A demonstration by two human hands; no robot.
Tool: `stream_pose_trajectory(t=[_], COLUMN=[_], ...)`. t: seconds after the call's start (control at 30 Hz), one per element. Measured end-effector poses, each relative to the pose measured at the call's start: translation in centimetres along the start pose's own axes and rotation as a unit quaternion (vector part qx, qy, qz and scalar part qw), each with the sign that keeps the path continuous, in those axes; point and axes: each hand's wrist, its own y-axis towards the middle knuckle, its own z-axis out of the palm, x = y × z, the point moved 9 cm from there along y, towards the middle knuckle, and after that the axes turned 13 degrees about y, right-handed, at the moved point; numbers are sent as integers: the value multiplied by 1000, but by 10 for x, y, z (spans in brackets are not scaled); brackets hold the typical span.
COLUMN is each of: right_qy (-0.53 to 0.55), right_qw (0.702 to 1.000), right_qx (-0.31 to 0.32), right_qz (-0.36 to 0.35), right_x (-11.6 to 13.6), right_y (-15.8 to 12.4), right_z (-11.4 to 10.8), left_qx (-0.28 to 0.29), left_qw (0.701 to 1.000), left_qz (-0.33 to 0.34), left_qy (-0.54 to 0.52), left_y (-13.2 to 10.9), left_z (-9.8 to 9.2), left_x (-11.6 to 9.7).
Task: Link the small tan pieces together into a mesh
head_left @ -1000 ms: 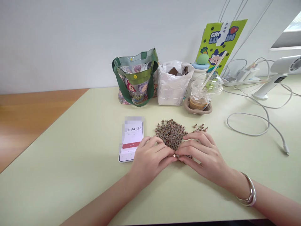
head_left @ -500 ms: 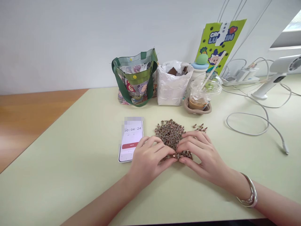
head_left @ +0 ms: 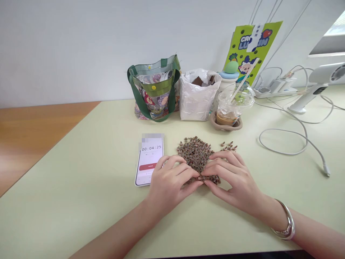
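Note:
A heap of small copper-brown metal pieces point(head_left: 195, 153), each with a head and a short shank like a screw or rivet, lies on the pale table. At its near edge my left hand point(head_left: 171, 181) pinches one small copper-coloured piece point(head_left: 199, 177) between thumb and index finger. The thumb and fingers of my right hand point(head_left: 233, 176) close on the other end of that piece, and the fingertips partly hide it. Several loose pieces point(head_left: 231, 147) lie just beyond my right knuckles. Left of the heap, a phone point(head_left: 148, 158) showing a running timer lies partly behind my left hand.
At the back stand a green-handled bag point(head_left: 159, 91), a white plastic-lined container point(head_left: 198, 100), a capped bottle point(head_left: 228, 81) and a clear cup with a straw point(head_left: 229, 108) in a brown holder point(head_left: 226, 126). A white cable point(head_left: 283, 154), power strip point(head_left: 277, 91) and small fan point(head_left: 304, 97) occupy the right.
The phone timer has gone from 04:24 to 04:25. My right thumb and fingertips have shifted slightly left, closer to my left fingertips. Otherwise the scene looks the same.

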Motion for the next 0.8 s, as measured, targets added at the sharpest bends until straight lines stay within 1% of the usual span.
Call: stream_pose_trajectory(t=[0.2, 0.4, 0.53, 0.8], right_qy=[-32, -28, -23, -11], right_qw=[999, 999, 999, 1000], right_qx=[-20, -20, -17, 3], right_qz=[-25, 9, 14, 11], right_x=[3, -8, -8, -5], right_y=[0, -1, -1, -1], right_z=[-6, -10, -9, -2], left_qx=[15, 26, 28, 25], left_qw=[1000, 999, 999, 999], left_qz=[-15, -40, -46, -32], left_qy=[-8, -7, -8, -7], left_y=[1, 2, 2, 2], left_z=[1, 1, 1, 3], left_x=[2, 6, 7, 4])
